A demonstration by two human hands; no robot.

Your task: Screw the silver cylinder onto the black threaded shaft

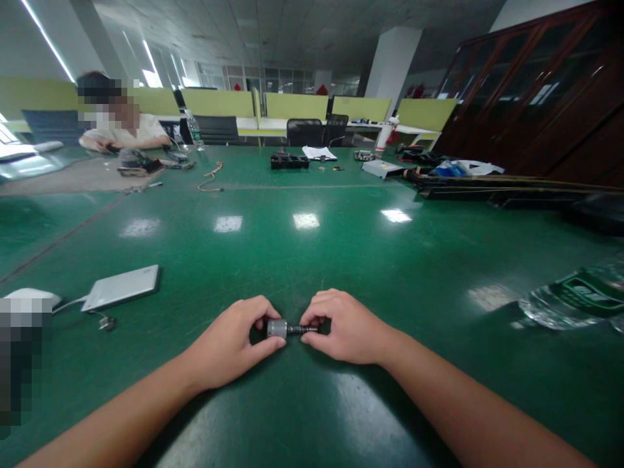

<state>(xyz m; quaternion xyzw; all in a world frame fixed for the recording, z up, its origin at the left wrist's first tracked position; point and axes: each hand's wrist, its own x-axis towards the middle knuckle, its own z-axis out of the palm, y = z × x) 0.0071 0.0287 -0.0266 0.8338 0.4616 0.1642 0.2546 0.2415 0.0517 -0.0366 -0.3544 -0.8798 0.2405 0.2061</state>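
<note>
A small metal part with a thick grey cylinder at one end and a thin, dark ridged shaft at the other lies level between my hands, just over or on the green tabletop. The thumb and fingers of my left hand are closed round the cylinder. On the other side, my right hand pinches the shaft's far end, which the fingertips partly cover. Cylinder and shaft appear in line with each other. Whether the part touches the table I cannot tell.
A silver box-shaped device with a cable lies to the left, and a water bottle lies on its side at right. Farther back are a black tray, papers and long dark bars. Another person sits at far left.
</note>
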